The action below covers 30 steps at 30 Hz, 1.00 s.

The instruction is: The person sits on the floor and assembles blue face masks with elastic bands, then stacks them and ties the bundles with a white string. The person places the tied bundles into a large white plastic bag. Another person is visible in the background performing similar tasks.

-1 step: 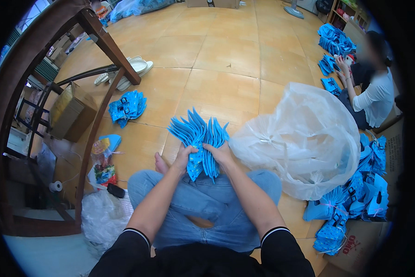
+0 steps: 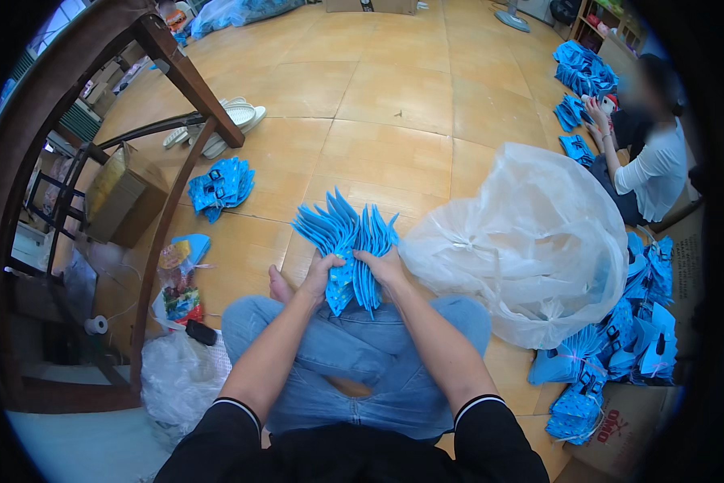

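My left hand (image 2: 322, 274) is closed around a fanned stack of blue flat pieces (image 2: 330, 224), with small light spots showing on the nearest one. My right hand (image 2: 384, 267) grips a second fanned stack of blue pieces (image 2: 370, 229) right beside it. Both thumbs press on the near faces, and the two stacks meet in the middle, upright over my crossed legs. The lower points hang just above my jeans (image 2: 338, 346). Most fingers are hidden behind the stacks.
To the right lies a big translucent plastic bag (image 2: 531, 233), with tied blue bundles (image 2: 571, 358) beyond it. A person (image 2: 652, 173) sits at far right. Another blue bundle (image 2: 229, 185) lies left, near a dark wooden frame (image 2: 189, 76) and a crumpled clear bag (image 2: 177, 374).
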Tool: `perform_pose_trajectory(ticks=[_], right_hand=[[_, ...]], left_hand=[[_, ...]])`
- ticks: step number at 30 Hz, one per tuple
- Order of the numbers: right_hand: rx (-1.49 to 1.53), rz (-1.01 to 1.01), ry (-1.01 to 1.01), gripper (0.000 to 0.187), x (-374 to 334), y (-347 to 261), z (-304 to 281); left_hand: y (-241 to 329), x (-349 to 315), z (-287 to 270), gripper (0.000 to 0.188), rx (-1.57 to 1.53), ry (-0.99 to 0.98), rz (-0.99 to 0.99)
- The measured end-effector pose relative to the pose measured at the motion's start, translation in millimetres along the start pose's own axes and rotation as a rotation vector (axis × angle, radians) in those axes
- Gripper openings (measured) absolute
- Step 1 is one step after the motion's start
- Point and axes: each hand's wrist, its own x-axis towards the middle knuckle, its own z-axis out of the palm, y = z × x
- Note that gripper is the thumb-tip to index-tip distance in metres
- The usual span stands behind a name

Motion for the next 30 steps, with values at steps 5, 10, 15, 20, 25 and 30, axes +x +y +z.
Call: perform_pose_trajectory(ticks=[5,10,15,20,25,30], right_hand=[[0.095,0.141,-0.037,0.034,-5.3,-22.8,-5.9],[0.142,0.251,-0.073,0.030,13.3,-30.3,-8.1],[0.148,0.223,-0.058,0.032,24.7,-46.2,-26.5],[0.089,0.112,-0.088,0.036,23.8,-70.3,-35.8],[-0.029,0.110,-0.207,0.038,20.2,-55.1,-23.9],[-0.013,0.254,-0.220,0.026,36.1,-36.4,-25.8]], left_hand=[[-1.8,8.2,-7.7,0.047,-0.092,-0.066,-0.091],[6.0,24.5,-17.0,0.042,-0.204,0.083,-0.090],[17.0,25.5,-26.0,0.039,-0.387,0.168,-0.035],[26.7,20.8,-20.5,0.066,0.165,0.339,0.253],[8.7,16.4,-3.6,0.077,0.645,0.033,0.003],[0.4,30.7,-10.9,0.062,0.262,0.089,-0.027]])
